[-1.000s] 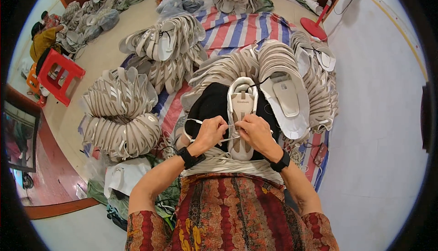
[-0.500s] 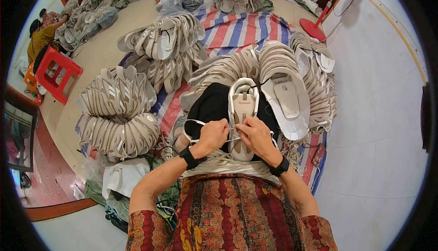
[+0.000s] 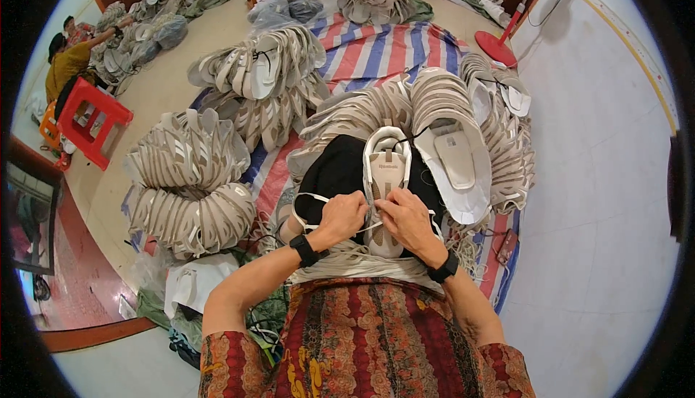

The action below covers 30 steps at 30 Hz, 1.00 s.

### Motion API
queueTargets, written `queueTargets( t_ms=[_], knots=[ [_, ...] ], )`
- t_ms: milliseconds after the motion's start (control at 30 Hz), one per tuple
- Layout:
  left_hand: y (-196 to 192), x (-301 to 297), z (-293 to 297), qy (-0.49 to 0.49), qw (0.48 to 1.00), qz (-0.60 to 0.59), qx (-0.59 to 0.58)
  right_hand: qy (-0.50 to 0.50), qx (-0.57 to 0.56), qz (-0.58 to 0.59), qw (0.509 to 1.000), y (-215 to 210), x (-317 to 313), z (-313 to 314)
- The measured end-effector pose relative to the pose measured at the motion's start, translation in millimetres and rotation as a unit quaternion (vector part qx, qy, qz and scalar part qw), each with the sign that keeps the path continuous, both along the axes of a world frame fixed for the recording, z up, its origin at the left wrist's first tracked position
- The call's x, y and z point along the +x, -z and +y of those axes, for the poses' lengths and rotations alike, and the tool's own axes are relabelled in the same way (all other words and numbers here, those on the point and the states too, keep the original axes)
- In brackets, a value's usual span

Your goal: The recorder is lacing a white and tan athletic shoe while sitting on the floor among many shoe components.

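Note:
A white and beige shoe upper [image 3: 387, 166] lies flat on a black cloth [image 3: 337, 170] over my lap. My left hand [image 3: 344, 213] pinches a white lace [image 3: 308, 213] at the upper's near end, and a loop of that lace hangs out to the left. My right hand [image 3: 405, 217] grips the same lace and presses on the upper just beside the left hand. Both hands touch each other over the lace holes. A black band sits on each wrist.
Curved stacks of shoe uppers [image 3: 188, 181] ring me on a striped tarp [image 3: 376, 47]. A flat white insole piece [image 3: 456, 155] lies to the right. A bundle of laces [image 3: 362, 260] rests on my lap. A person by a red stool [image 3: 90, 119] sits far left. A red fan base [image 3: 496, 47] stands behind.
My hands have shifted slightly at the upper's near end, drawing the lace; the loop at the left stays out. The person at the far left has reached an arm toward a pile.

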<state>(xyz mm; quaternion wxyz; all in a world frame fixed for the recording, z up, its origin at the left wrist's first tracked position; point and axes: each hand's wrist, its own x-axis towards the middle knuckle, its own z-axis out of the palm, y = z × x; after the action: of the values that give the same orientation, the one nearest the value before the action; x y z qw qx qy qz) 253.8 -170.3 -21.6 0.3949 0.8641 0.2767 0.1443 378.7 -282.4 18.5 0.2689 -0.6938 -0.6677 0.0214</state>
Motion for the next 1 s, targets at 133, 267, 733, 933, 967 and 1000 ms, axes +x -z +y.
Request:
queueTargets(
  t_ms=[133, 267, 733, 933, 967, 1000],
  knots=[
    [-4.4, 5.7, 0.2, 0.034, 0.999, -0.005, 0.038, 0.006, 0.003, -0.023, 1.0, -2.2, -0.2, -1.3],
    [-17.3, -6.7, 7.7, 0.06, 0.994, 0.032, 0.091, 0.028, 0.019, -0.077, 0.996, -0.5, -2.5, 1.9],
    [-12.2, 10.6, 49.0, 0.247, 0.957, -0.042, 0.143, 0.013, -0.017, 0.058, 0.998, 6.4, 8.2, 10.1],
    [-11.9, 14.2, 43.6, 0.205, 0.957, -0.057, 0.194, -0.006, -0.018, 0.006, 1.0, -6.2, 4.7, 19.5],
    [-11.9, 15.0, 42.4, 0.201, 0.956, -0.061, 0.203, -0.009, -0.033, -0.004, 0.999, -7.1, 6.1, 20.4],
    [-12.1, 14.6, 41.5, 0.197, 0.956, -0.068, 0.206, -0.027, -0.033, -0.026, 0.999, -7.1, 6.9, 22.4]
  ],
)
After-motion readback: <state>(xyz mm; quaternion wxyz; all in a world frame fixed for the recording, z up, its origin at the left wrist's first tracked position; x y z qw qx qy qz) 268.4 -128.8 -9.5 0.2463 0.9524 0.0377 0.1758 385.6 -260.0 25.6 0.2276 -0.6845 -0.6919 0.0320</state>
